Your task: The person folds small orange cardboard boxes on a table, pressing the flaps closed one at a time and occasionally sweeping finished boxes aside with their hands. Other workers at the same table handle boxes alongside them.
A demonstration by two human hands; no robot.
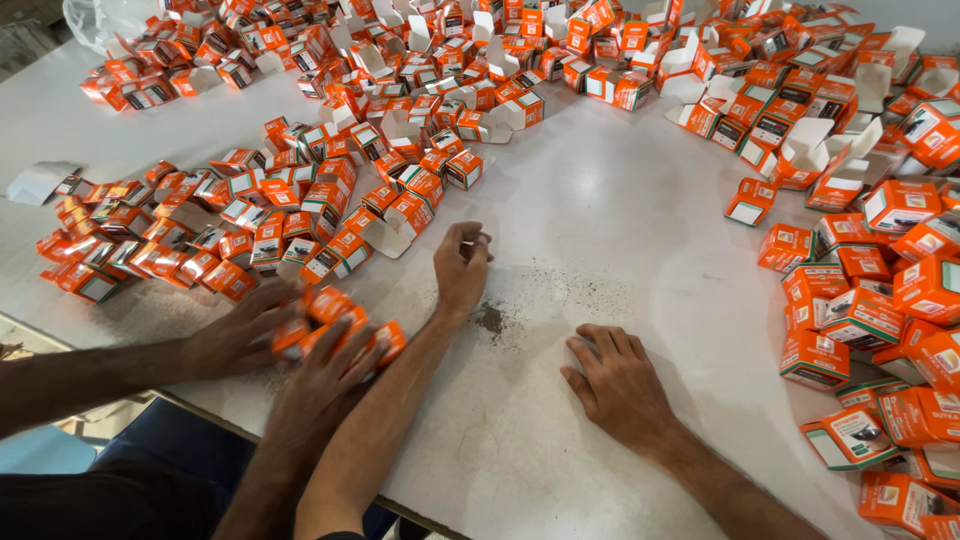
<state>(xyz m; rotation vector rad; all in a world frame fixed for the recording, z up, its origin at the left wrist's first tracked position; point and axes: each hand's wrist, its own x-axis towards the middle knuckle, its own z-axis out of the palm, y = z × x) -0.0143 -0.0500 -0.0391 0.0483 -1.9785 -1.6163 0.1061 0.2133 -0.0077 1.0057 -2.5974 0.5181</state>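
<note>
Two bare hands on a white table ringed by small orange cartons.

The left hand is loosely curled, pinching something too small to tell, knuckles toward the far edge. The right hand rests knuckles-up, fingers curled under, gripping nothing visible. Nearest carton stands upright toward the right edge; a co-worker's hands cover cartons at the near-left edge.
</note>
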